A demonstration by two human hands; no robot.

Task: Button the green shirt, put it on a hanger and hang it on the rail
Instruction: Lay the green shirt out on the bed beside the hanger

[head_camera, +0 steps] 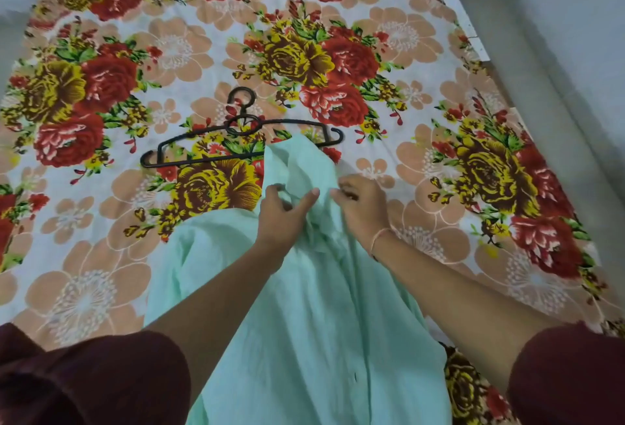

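Note:
The pale green shirt (pixel 304 306) lies lengthwise on the flowered bedsheet, its upper end bunched up near the middle of the bed. My left hand (pixel 282 218) grips a fold of the fabric near that upper end, thumb stretched toward the right. My right hand (pixel 363 206) pinches the cloth just beside it, fingers curled. A black plastic hanger (pixel 236 140) lies flat on the sheet just beyond the shirt; its right arm is partly covered by the green fabric. No rail is in view.
The bed is covered by a flowered sheet (pixel 101 69) in red, yellow and peach. A grey floor and wall (pixel 558 52) run along the bed's right edge. Dark maroon sleeves fill the bottom corners.

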